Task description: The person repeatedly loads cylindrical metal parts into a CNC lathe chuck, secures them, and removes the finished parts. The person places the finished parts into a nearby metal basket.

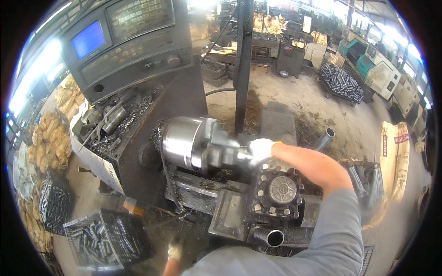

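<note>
My right hand (261, 151), in a white glove, reaches across the lathe to the chuck (186, 142). Its fingers close round the end of a short shiny metal piece (244, 155) at the jaws, which look blurred. Whether the jaws grip the piece is not clear. Below my right forearm sits the square tool post (281, 189) with bolts round its rim. A hollow metal tube (270, 236) lies in front of it. My left hand (175, 248), also gloved, hangs low in front of the machine, away from the chuck; its fingers are too small to read.
A control panel (129, 46) with a blue screen stands at the upper left. Metal chips and parts lie on the ledge (110, 126). Wire baskets of metal pieces (94, 241) stand at the lower left. Another tube (325, 138) rises behind my right arm, near a paper sack (395, 156).
</note>
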Demonstrator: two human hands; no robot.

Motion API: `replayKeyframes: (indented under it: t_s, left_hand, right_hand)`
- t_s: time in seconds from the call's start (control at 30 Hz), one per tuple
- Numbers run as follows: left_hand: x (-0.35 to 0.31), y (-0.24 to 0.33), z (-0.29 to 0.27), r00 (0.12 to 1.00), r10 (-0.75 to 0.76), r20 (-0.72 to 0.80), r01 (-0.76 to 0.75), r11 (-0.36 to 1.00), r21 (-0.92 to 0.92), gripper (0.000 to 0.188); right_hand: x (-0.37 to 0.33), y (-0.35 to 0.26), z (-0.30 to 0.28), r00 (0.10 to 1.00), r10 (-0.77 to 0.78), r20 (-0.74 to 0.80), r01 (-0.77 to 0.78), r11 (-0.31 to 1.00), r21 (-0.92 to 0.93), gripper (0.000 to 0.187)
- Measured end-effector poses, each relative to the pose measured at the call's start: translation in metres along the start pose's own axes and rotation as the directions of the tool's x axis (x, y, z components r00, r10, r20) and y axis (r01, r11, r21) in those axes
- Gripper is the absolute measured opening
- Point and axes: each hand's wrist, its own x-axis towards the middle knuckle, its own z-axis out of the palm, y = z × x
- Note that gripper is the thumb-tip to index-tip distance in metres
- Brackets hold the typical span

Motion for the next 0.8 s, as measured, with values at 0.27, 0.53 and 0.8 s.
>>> replayKeyframes:
  t_s: [0.27,0.53,0.8]
  left_hand:
    - [-0.002,-0.033,-0.02,0.999,-0.034,-0.004,0.033,0.988,-0.149,0.022]
    - [-0.003,0.206,-0.051,0.846,0.388,0.366,-0.317,0.918,-0.24,0.029]
    - [-0.057,0.331,0.039,0.651,0.529,0.544,0.209,0.564,-0.799,0.046]
  right_hand:
    - [-0.011,0.007,-0.005,0.983,0.072,0.17,-0.089,0.992,0.093,0.045]
    - [-0.162,-0.087,-0.045,0.735,0.33,-0.592,-0.498,0.855,-0.141,0.053]
    - [-0.172,-0.279,0.09,0.631,0.306,-0.713,-0.146,0.949,0.278,0.084]
